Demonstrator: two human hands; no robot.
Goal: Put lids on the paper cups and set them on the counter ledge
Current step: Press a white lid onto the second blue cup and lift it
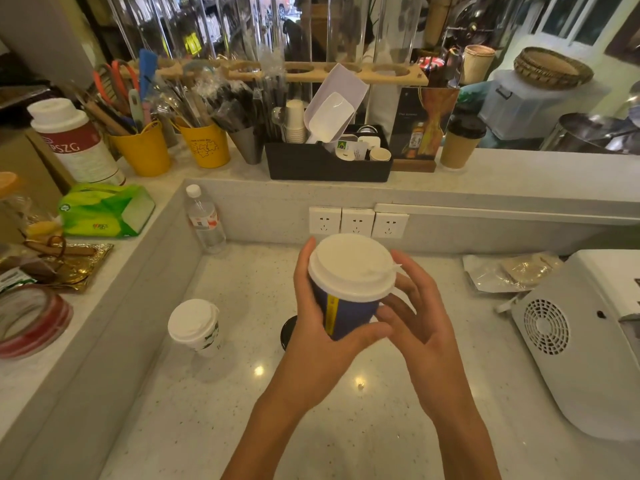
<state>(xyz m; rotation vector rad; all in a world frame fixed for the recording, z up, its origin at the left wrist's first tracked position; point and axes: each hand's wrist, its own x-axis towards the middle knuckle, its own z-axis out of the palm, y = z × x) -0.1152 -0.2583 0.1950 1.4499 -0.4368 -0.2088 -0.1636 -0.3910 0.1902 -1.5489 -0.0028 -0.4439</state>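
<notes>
Left grip (322, 327): wrapped around blue cup (346, 315), white lid (349, 268) on.
Right grip (415, 306): wide, fingers (412, 285) beside the lid.
Bench (242, 393): second lidded cup (195, 327).
Ledge (536, 168): brown cup (459, 147).

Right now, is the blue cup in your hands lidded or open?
Lidded: a white lid covers the blue cup, gripped by the left hand. Whether it is fully snapped cannot be told.

Middle cup (346, 315) showing blue with yellow stripe, its lid (350, 266) showing white. Left cup (195, 327) showing white, green-printed. Far cup (457, 148) showing brown, black-topped.
</notes>
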